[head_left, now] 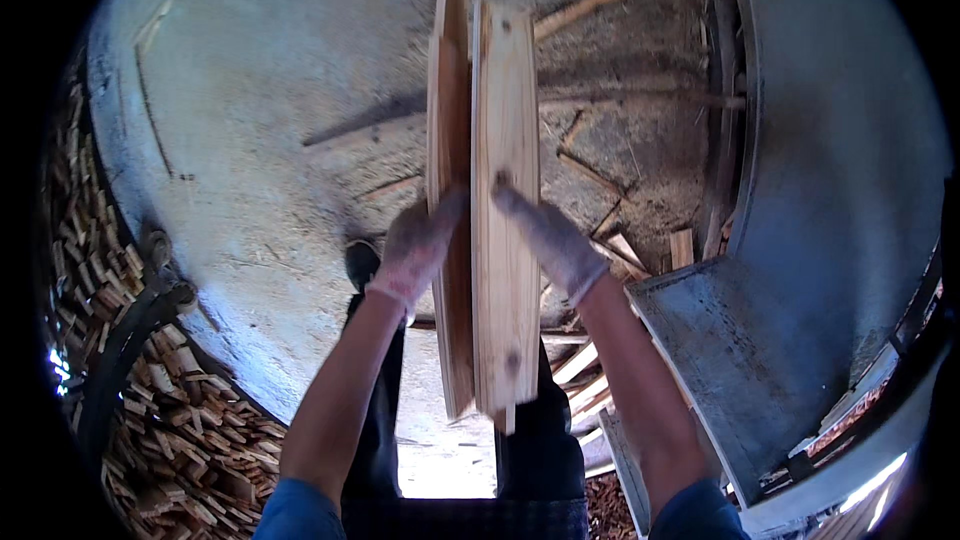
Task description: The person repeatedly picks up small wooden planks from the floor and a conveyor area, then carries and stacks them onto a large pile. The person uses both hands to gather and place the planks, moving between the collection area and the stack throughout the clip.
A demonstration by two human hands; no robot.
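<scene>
Two bundles of long planed wooden boards stretch away from me, with a narrow gap between them. My left hand (420,245), in a pale work glove, is closed on the left-hand boards (450,110), whose inner side lies in shadow. The right-hand boards (508,310) show a bright, knotted face. My right hand (555,240), gloved as well, grips them from the right, its thumb laid on the top face. Most of the fingers of both hands are hidden beneath or beside the wood.
Small wood pieces (185,430) lie heaped at the lower left, beside a dark curved bar (115,390). Loose sticks and sawdust (620,150) cover the floor (240,110) ahead. A grey metal surface (730,370) with a raised edge stands close on the right.
</scene>
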